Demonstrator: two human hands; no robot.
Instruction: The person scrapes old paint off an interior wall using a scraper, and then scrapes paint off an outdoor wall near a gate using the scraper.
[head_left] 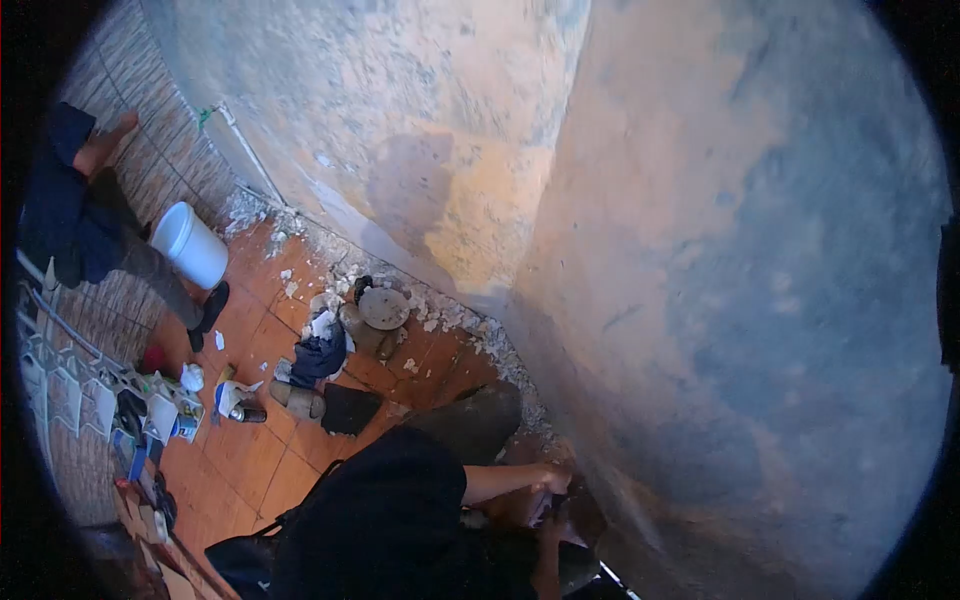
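- The left hand (552, 478) is curled just beside the right hand (550, 533); what is held cannot be told.
- Near them, the mottled grey-orange wall (640, 400) is seen.
- Whitish broken rubble (495, 345) is strewn along the orange tiled floor's (240, 455) wall-side edge.

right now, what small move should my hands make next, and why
Probably steady the left hand beside the right hand before pressing harder: the two are close together, low by the patchy painted wall, and pale rubble lines its foot, so a slip could scrape knuckles. What the grip is on, if anything, is too dark to tell.
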